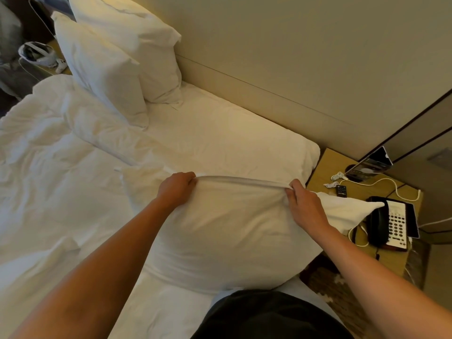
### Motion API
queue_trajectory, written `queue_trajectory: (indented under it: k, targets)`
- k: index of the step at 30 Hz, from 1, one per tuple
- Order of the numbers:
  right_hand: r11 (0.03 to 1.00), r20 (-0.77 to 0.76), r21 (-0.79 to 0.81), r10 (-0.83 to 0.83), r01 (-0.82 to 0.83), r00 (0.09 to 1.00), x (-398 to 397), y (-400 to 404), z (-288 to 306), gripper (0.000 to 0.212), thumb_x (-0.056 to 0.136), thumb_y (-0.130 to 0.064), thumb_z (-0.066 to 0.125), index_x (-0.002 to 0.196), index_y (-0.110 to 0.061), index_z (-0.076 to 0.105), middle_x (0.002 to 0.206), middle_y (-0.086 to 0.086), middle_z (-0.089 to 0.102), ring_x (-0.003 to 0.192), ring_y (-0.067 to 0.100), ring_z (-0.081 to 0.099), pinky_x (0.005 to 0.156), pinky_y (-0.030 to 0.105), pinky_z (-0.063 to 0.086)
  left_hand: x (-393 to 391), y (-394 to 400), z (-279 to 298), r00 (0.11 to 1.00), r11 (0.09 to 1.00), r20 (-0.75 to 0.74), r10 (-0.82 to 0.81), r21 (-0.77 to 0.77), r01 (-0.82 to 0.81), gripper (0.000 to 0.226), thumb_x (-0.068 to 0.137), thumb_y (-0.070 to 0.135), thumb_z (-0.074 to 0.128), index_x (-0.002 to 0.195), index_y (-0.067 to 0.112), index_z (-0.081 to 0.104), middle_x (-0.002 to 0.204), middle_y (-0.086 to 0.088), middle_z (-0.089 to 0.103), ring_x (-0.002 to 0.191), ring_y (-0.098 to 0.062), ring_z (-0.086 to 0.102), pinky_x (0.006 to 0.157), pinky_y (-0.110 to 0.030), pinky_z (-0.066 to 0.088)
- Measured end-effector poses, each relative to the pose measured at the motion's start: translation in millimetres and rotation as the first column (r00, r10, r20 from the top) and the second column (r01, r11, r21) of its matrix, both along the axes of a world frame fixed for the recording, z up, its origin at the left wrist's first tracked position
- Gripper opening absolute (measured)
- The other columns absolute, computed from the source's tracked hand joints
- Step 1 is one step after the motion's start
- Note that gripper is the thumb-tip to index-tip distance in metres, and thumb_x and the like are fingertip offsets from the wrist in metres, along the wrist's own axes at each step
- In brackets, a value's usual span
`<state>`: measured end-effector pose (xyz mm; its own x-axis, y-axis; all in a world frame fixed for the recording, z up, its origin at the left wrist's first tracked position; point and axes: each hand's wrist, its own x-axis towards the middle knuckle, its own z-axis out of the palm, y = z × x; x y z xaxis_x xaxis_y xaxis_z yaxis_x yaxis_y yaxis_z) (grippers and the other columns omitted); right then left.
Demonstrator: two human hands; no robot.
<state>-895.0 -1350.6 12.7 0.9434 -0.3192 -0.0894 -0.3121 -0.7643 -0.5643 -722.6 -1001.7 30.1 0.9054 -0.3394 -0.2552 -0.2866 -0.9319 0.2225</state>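
Behind pillow (227,228), half a telephone (396,223)

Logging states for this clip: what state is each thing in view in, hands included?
Held pillow: plump, held upright at the edge of the bed.
Left hand: grips its top edge.
Right hand: pinches the same edge, taut between the hands.
Front pillow: upright, leaning on the rear one.
Rear pillow: upright against the headboard.
Duvet: rumpled.
Phone: handset on its cradle.
Remote: flat on the nightstand.

We see the pillow (227,231) on the bed (61,182); right of the bed, a nightstand (325,167) carries the phone (389,223).
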Motion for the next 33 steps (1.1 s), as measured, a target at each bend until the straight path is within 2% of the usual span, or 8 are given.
queue_trajectory:
  k: [3, 6, 10, 14, 17, 20, 24, 33]
  targets:
    - [1.0, -0.051, -0.009, 0.025, -0.025, 0.998, -2, -2, -2, 0.021, 0.109, -0.044, 0.04, 0.094, -0.029, 0.041, 0.065, -0.003, 0.059, 0.062, 0.019, 0.057, 0.057, 0.039, 0.044, -3, 1, -5, 0.997, 0.996, -0.057, 0.052, 0.077, -0.048, 0.034, 0.1, 0.037, 0.042, 0.119, 0.019, 0.063, 0.114, -0.009, 0.062, 0.101, -0.032, 0.064, 0.074, -0.035, 0.046]
    - [0.999, -0.086, 0.022, 0.037, -0.036, 0.996, -5, -1, -5, 0.025, 0.109, -0.044, 0.04, 0.09, -0.028, 0.041, 0.065, -0.002, 0.06, 0.062, 0.02, 0.057, 0.058, 0.039, 0.046, -8, 4, -3, 0.992, 0.992, -0.088, 0.086, 0.095, -0.078, 0.032, 0.099, 0.034, 0.043, 0.116, 0.013, 0.059, 0.115, -0.012, 0.054, 0.095, -0.036, 0.063, 0.075, -0.038, 0.048]
    - [0.998, -0.109, 0.056, 0.021, -0.015, 0.994, -4, 0, -9, 0.025, 0.107, -0.046, 0.044, 0.088, -0.028, 0.043, 0.064, -0.002, 0.06, 0.062, 0.02, 0.057, 0.056, 0.036, 0.043, -7, 12, 5, 0.998, 0.996, -0.056, 0.042, 0.087, -0.037, 0.025, 0.103, 0.029, 0.039, 0.104, 0.017, 0.061, 0.101, -0.008, 0.056, 0.085, -0.032, 0.062, 0.069, -0.037, 0.049]
    - [0.994, -0.115, 0.101, -0.033, 0.045, 0.993, -4, -1, -4, 0.017, 0.101, -0.046, 0.059, 0.092, -0.032, 0.058, 0.067, -0.007, 0.064, 0.066, 0.011, 0.06, 0.056, 0.026, 0.04, -4, 19, 19, 0.998, 0.996, -0.017, 0.066, -0.062, -0.067, 0.027, 0.102, 0.026, 0.042, 0.082, 0.019, 0.06, 0.077, 0.0, 0.062, 0.075, -0.027, 0.063, 0.058, -0.032, 0.044]
    - [0.993, -0.049, 0.108, -0.052, 0.057, 0.997, -1, -2, 6, 0.025, 0.099, -0.039, 0.064, 0.078, -0.024, 0.064, 0.062, -0.007, 0.064, 0.065, 0.015, 0.063, 0.059, 0.03, 0.046, -3, 21, 33, 0.994, 0.973, -0.011, 0.108, -0.202, -0.108, 0.026, 0.101, 0.023, 0.047, 0.082, 0.018, 0.064, 0.07, 0.001, 0.063, 0.07, -0.025, 0.061, 0.063, -0.036, 0.052]
    - [0.991, 0.055, 0.115, -0.073, 0.066, 0.996, 4, -2, 26, 0.023, 0.101, -0.032, 0.064, 0.08, -0.025, 0.069, 0.063, -0.011, 0.065, 0.063, 0.011, 0.063, 0.061, 0.03, 0.048, -2, 20, 50, 0.992, 0.947, -0.005, 0.127, -0.296, -0.123, 0.024, 0.098, 0.018, 0.049, 0.08, 0.015, 0.065, 0.061, -0.001, 0.064, 0.062, -0.022, 0.063, 0.065, -0.04, 0.056]
    - [0.993, 0.161, 0.097, -0.082, 0.067, 0.984, 15, 3, 57, 0.022, 0.102, -0.027, 0.062, 0.083, -0.02, 0.071, 0.07, -0.006, 0.067, 0.066, 0.01, 0.061, 0.056, 0.023, 0.04, 4, 20, 82, 0.987, 0.926, 0.049, 0.156, -0.356, -0.129, 0.023, 0.098, 0.017, 0.05, 0.081, 0.015, 0.066, 0.062, -0.003, 0.065, 0.062, -0.023, 0.063, 0.066, -0.044, 0.057]
    - [0.997, 0.386, 0.041, -0.075, 0.064, 0.92, 64, 5, 159, 0.029, 0.101, -0.031, 0.06, 0.073, -0.025, 0.062, 0.063, -0.012, 0.059, 0.061, 0.006, 0.055, 0.054, 0.027, 0.039, 39, 17, 184, 0.934, 0.892, 0.283, 0.217, -0.446, -0.073, 0.024, 0.103, 0.024, 0.049, 0.095, 0.017, 0.071, 0.07, 0.0, 0.065, 0.074, -0.027, 0.067, 0.079, -0.04, 0.057]
